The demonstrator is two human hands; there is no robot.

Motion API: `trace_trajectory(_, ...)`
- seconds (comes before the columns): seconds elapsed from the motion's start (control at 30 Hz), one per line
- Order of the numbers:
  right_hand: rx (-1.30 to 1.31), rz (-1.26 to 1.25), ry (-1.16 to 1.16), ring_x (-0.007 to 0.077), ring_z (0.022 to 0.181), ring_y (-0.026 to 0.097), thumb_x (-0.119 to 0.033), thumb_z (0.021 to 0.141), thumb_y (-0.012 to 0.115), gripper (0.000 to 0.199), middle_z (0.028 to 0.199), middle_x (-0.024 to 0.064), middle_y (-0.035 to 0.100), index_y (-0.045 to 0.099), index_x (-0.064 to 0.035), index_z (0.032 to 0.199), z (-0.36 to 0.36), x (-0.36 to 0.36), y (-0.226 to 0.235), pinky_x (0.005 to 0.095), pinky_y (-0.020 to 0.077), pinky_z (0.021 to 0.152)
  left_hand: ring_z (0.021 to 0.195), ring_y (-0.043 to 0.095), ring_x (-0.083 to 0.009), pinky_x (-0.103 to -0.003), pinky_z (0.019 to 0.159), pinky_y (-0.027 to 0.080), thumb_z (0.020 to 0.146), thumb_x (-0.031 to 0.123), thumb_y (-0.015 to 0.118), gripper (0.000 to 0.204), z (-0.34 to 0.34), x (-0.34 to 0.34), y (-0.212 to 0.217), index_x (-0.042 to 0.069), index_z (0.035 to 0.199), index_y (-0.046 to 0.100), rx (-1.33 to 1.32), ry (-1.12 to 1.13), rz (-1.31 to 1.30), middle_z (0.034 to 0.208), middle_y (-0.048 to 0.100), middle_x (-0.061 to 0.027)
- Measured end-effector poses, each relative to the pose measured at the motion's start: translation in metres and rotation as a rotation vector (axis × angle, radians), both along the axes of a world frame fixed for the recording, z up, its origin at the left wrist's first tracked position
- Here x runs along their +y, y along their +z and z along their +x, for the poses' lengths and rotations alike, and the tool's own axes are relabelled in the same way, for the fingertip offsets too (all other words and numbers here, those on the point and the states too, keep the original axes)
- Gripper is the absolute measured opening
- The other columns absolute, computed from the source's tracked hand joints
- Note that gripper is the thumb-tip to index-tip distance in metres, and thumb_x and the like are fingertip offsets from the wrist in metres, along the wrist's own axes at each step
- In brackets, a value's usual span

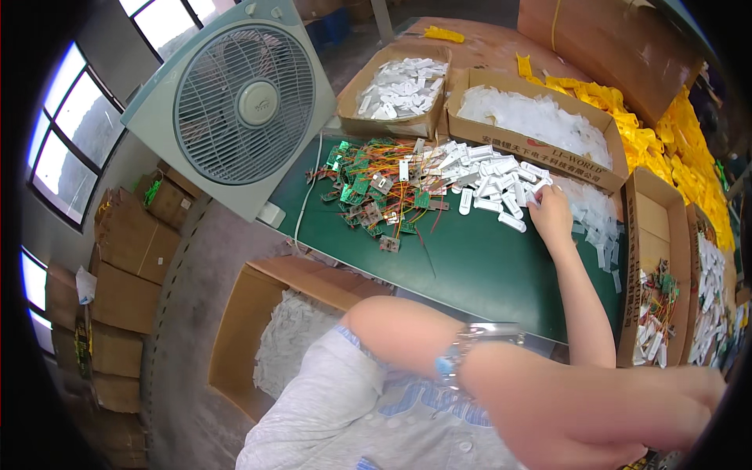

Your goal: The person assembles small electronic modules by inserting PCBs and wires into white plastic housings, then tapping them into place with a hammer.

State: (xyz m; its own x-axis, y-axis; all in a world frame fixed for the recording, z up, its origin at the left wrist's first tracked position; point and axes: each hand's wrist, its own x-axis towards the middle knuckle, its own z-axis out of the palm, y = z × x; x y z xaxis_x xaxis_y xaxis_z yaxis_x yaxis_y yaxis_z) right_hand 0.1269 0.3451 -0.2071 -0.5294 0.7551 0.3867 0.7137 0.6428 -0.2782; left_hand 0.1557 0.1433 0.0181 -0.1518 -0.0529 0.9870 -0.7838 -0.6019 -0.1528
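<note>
My right hand [553, 213] reaches to the right edge of a pile of white plastic casings [489, 176] on the green table. Its fingers are bent together on one small white casing [540, 186], which they partly hide. My left arm, with a metal watch [489, 333] on it, crosses in front of my right forearm. At the right rim my left hand [693, 399] is smeared by motion, and its fingers cannot be made out. Left of the casings lies a tangle of green circuit boards [360, 184] with red and yellow wires.
Thin translucent strips [599, 223] lie right of my right hand. Cardboard boxes of white parts [403, 86] and clear film pieces [533, 113] line the back. Yellow parts [689, 157] heap behind. A box fan [243, 102] stands left; an open carton [235, 337] sits below the table.
</note>
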Motion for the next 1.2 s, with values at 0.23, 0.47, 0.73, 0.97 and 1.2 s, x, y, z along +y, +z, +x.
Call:
trace_trajectory(0.23, 0.163, 0.287, 0.087, 0.0333, 0.083, 0.058, -0.007, 0.078, 0.070, 0.014, 0.083, 0.0117, 0.060, 0.059, -0.0046, 0.087, 0.018, -0.049, 0.035, 0.0440, 0.0459, 0.072, 0.110, 0.058, -0.0282, -0.041, 0.095, 0.047, 0.091, 0.002, 0.046, 0.031, -0.011, -0.032, -0.048, 0.002, 0.119, 0.061, 0.664, -0.132, -0.426, 0.117, 0.061, -0.0148)
trace_trajectory(0.47, 0.124, 0.140, 0.377, 0.0266, 0.092, 0.059, -0.005, 0.075, 0.073, 0.014, 0.098, 0.0055, 0.065, 0.062, -0.0053, 0.084, 0.062, -0.124, 0.008, 0.0407, 0.0442, 0.076, 0.090, 0.065, -0.0327, -0.040, 0.080, 0.052, 0.089, 0.011, 0.062, 0.018, -0.177, -0.006, -0.138, 0.001, 0.103, 0.066, 0.941, 1.521, -1.173, 0.096, 0.067, -0.0165)
trace_trajectory(0.73, 0.151, -0.037, 0.375, 0.0267, 0.110, 0.059, -0.004, 0.078, 0.071, 0.021, 0.114, 0.0053, 0.065, 0.069, -0.0087, 0.098, 0.069, -0.135, -0.006, 0.0409, 0.0448, 0.090, 0.089, 0.060, -0.0300, -0.042, 0.077, 0.049, 0.080, 0.016, 0.075, 0.014, -0.283, 0.011, -0.179, 0.005, 0.085, 0.068, 1.055, 2.683, -1.186, 0.089, 0.064, -0.0110)
trace_trajectory(0.97, 0.151, -0.039, 0.373, 0.0268, 0.110, 0.059, -0.004, 0.077, 0.071, 0.026, 0.114, 0.0055, 0.065, 0.070, -0.0089, 0.102, 0.074, -0.136, -0.008, 0.0418, 0.0449, 0.091, 0.088, 0.059, -0.0280, -0.043, 0.074, 0.045, 0.076, 0.015, 0.076, 0.009, -0.293, 0.013, -0.191, 0.011, 0.081, 0.070, 0.868, 2.688, -1.194, 0.083, 0.064, -0.0046)
trace_trajectory(1.2, 0.158, -0.048, 0.394, 0.0265, 0.104, 0.060, -0.001, 0.075, 0.069, 0.024, 0.109, 0.0064, 0.065, 0.071, -0.0076, 0.099, 0.073, -0.138, -0.003, 0.0400, 0.0463, 0.087, 0.093, 0.067, -0.0178, -0.032, 0.086, 0.050, 0.094, 0.010, 0.065, 0.010, -0.306, -0.008, -0.186, 0.001, 0.092, 0.064, -0.138, 2.013, -1.455, 0.097, 0.070, -0.0079)
